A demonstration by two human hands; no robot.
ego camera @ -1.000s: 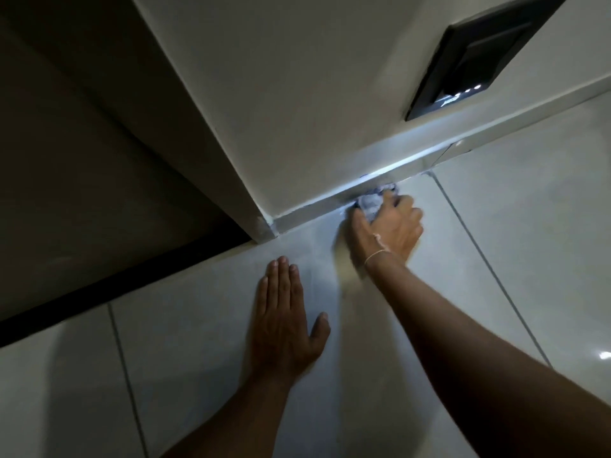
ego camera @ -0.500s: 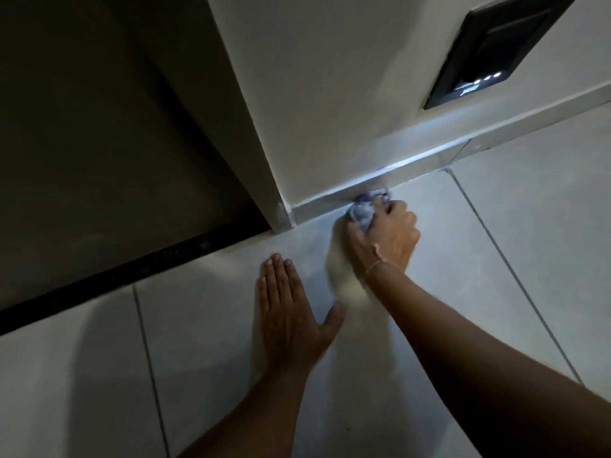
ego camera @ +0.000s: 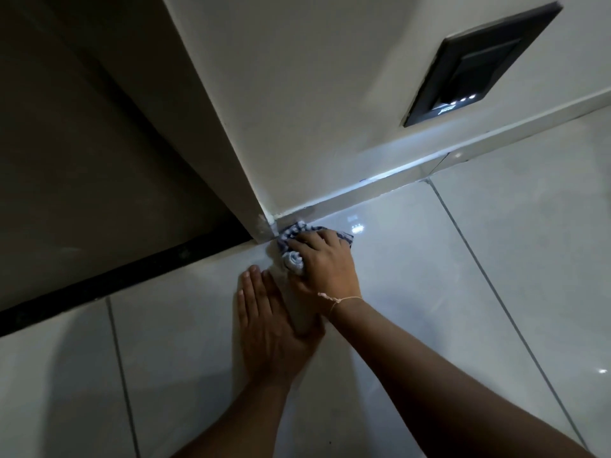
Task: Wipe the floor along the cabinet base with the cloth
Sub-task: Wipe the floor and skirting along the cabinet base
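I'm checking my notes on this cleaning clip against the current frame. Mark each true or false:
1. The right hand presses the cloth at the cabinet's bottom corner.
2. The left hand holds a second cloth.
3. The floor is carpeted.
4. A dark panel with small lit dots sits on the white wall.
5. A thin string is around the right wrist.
1. True. The right hand bunches the blue patterned cloth against the cabinet corner.
2. False. The left hand lies flat and empty on the floor.
3. False. The floor is glossy light tile with grout lines.
4. True. The dark panel shows lit dots near its lower edge.
5. True. The string circles the right wrist.
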